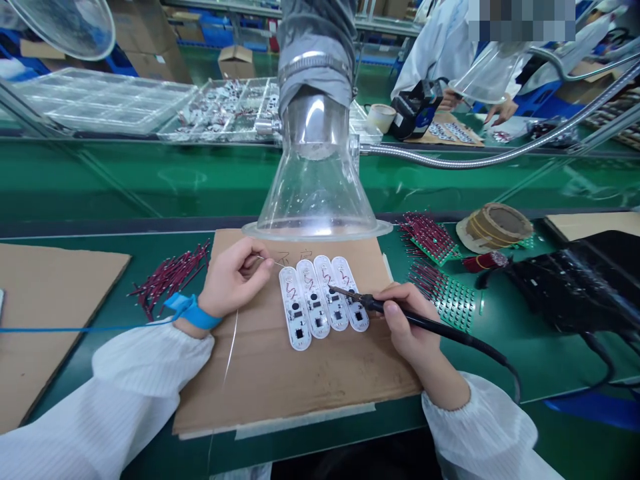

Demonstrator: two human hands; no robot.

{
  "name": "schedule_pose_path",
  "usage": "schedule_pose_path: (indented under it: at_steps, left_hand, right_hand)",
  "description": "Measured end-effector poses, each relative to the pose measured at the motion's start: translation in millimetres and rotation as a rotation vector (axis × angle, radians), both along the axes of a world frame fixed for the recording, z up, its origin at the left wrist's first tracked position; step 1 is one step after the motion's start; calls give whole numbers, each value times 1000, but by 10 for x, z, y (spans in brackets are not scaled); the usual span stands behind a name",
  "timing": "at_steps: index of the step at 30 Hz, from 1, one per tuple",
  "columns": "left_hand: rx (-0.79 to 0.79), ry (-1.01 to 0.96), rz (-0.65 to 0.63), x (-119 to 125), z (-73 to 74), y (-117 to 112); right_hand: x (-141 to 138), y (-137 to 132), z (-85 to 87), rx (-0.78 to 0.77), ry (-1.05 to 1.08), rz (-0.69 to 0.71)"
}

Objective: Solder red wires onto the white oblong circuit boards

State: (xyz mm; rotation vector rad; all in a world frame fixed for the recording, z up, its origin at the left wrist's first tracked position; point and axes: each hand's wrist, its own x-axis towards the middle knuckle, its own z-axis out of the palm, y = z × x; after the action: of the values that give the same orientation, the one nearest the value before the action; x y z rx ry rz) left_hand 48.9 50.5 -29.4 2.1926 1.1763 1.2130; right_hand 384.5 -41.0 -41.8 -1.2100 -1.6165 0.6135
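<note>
Several white oblong circuit boards lie side by side on a brown cardboard sheet, each with dark chips and small red wires. My right hand is closed round a black soldering iron, whose tip is over the upper part of the boards on the right. My left hand pinches a thin strand of solder wire, with its end reaching toward the top of the leftmost board. A length of the wire hangs down below the hand. A blue wrist strap circles my left wrist.
A clear fume hood hangs just above the boards. Dark red wires lie left; green boards with red wires, a tape roll and a black-wrapped device stand right. Across the bench a co-worker's hands work.
</note>
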Motion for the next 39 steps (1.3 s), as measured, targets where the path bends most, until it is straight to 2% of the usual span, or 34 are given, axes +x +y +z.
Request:
schedule_pose_path:
  at_steps: [4,9,13,25,30,34,39]
  left_hand:
    - [17,-2,-42,-14,-3,7]
    - [73,42,-73,29,48,-13]
    - [93,76,-96,36,42,-14]
    - [133,143,-139,61,48,-25]
    - [116,96,-98,35,28,-22]
    - [98,72,-112,29,32,-24]
    - [81,64,-118,39,42,-31]
  right_hand:
    - [-44,10,7,29,151,-24]
    - [-111,-11,22,-74,-14,61]
    - [-132,-15,33,-83,-78,73]
    - [-145,10,51,-72,-92,95]
    - [-103,-15,10,-64,-70,51]
    - [-111,-32,-15,-27,9,4]
    - [-209,-6,50,-77,-67,60]
